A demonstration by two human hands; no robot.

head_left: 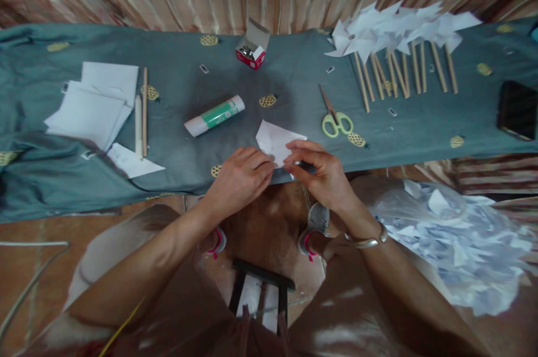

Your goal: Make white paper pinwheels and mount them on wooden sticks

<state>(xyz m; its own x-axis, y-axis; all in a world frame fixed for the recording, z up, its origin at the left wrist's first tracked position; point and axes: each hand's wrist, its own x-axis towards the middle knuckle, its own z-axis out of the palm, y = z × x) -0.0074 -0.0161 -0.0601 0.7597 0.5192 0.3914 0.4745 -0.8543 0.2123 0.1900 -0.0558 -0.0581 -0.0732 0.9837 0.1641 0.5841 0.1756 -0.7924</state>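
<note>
A small white piece of folded paper (275,138) lies at the table's front edge between my two hands. My left hand (244,172) is closed on its lower left edge, fingers curled over it. My right hand (317,165) pinches the paper's right side between thumb and fingertips; a silver bracelet circles that wrist. Beyond the hands lies a glue stick (218,115) with a green label. To the right are scissors (334,116) with light green handles, blades pointing away.
Paper pinwheels on sticks (399,32) line the back right. A red box of metal pins (251,51) stands open at the back. White paper sheets (96,107) and two sticks (145,110) lie left. A phone (518,110) rests far right, above a bag of paper pieces (458,245).
</note>
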